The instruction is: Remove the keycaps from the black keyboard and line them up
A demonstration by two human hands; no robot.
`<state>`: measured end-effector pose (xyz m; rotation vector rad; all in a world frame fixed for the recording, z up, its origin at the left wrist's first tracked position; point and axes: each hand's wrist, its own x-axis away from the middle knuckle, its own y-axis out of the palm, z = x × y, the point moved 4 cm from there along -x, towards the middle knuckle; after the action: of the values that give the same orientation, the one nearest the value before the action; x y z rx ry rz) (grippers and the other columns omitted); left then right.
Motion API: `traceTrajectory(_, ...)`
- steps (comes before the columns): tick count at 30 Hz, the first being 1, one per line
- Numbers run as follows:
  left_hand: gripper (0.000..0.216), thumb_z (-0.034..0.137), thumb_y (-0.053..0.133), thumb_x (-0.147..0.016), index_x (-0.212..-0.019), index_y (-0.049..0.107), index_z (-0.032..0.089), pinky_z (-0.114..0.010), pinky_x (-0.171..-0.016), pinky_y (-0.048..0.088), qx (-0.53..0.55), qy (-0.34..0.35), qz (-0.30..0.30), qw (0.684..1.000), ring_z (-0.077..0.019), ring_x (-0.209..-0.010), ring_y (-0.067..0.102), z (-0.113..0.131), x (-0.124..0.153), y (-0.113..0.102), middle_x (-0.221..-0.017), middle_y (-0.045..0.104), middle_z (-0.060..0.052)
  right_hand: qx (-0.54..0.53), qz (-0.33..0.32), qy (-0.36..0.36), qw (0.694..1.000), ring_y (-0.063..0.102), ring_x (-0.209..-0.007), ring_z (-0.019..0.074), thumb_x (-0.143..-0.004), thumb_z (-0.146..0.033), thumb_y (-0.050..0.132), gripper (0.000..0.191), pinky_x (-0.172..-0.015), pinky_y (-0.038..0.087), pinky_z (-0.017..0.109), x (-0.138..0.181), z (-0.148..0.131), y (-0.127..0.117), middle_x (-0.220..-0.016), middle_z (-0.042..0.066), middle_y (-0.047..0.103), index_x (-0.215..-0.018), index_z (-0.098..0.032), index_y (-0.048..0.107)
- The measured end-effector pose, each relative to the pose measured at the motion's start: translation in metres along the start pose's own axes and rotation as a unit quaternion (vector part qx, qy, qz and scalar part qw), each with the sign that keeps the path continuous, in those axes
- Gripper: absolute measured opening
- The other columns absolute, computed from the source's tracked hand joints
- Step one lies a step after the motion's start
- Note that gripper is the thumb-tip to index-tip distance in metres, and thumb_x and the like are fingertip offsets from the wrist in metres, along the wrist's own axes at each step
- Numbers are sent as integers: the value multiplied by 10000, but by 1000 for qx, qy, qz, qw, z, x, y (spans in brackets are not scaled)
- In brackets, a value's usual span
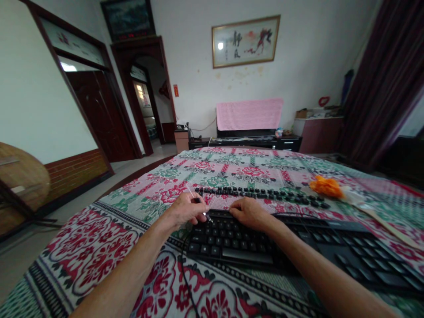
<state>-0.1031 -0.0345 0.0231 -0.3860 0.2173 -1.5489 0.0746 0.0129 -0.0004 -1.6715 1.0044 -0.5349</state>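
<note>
A black keyboard lies on a table covered by a red, green and white floral cloth. My left hand is closed around a thin white stick-like tool, its tip resting at the keyboard's upper left keys. My right hand lies on the keyboard's top rows with the fingers curled down over the keys. Beyond the keyboard, several loose black keycaps are laid out in rows on the cloth.
An orange crumpled cloth lies at the right, by a pale flat strip. The keyboard's black cable runs toward me. Behind the table stand a pink-covered TV on a low cabinet and dark wooden doors.
</note>
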Motion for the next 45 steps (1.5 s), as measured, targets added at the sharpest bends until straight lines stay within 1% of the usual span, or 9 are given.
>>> traceTrajectory(6,179,276,631,-599,-668,540,138,-166,-375,396,-6,0,5,1000,-139,-486,598,-2,-3,-1,-518,614,-44,30,25,23,999,575,-626,140,-782,-260,402,309,-578,355,213,-4,-6,3,-706,50,673,-736,-179,697)
traceTrajectory(13,177,276,631,-593,-669,544,142,-166,-363,384,-25,-6,21,999,-151,-495,605,-2,-2,-1,-519,606,-39,44,37,16,998,578,-622,139,-779,-252,415,299,-582,358,213,-5,-12,3,-681,52,667,-677,-165,682)
traceTrajectory(23,193,263,642,-580,-719,570,152,-151,-358,340,-81,2,74,994,-130,-441,581,-4,-3,7,-519,605,-16,41,34,21,998,596,-680,150,-790,-265,410,301,-635,384,217,-4,-12,2,-739,62,678,-732,-169,689)
traceTrajectory(26,153,262,625,-592,-693,580,157,-155,-373,326,-135,21,91,986,-122,-428,568,-1,-1,9,-504,594,-5,47,33,20,998,593,-676,151,-790,-260,403,307,-636,380,219,-4,-12,2,-737,66,677,-726,-168,689)
traceTrajectory(30,99,260,603,-604,-629,591,166,-166,-389,293,-201,71,118,970,-118,-425,547,9,5,12,-469,568,4,59,31,16,998,580,-631,146,-791,-258,396,317,-612,371,220,-4,-13,2,-702,68,670,-696,-163,683)
traceTrajectory(34,70,238,600,-599,-586,583,172,-175,-416,297,-237,97,140,956,-115,-421,527,15,8,14,-436,546,6,58,36,15,998,579,-637,145,-789,-257,400,309,-610,367,218,-4,-13,2,-706,63,670,-696,-166,680)
traceTrajectory(37,59,230,592,-599,-612,585,173,-174,-413,298,-224,93,130,961,-110,-411,518,8,3,13,-442,551,7,55,40,11,998,575,-624,140,-787,-256,398,310,-602,363,216,-5,-12,3,-695,62,668,-686,-165,676)
traceTrajectory(42,138,252,576,-614,-718,589,163,-175,-392,312,-167,30,89,982,-112,-398,529,-13,-9,10,-494,583,2,57,41,11,997,578,-629,141,-785,-253,399,309,-594,361,215,-5,-12,3,-698,64,669,-678,-163,674)
traceTrajectory(45,153,268,562,-632,-734,594,159,-178,-413,320,-193,48,99,975,-111,-431,535,-12,-8,11,-498,583,2,62,39,9,997,581,-640,146,-786,-254,399,306,-601,361,220,-5,-12,3,-706,62,670,-692,-166,677)
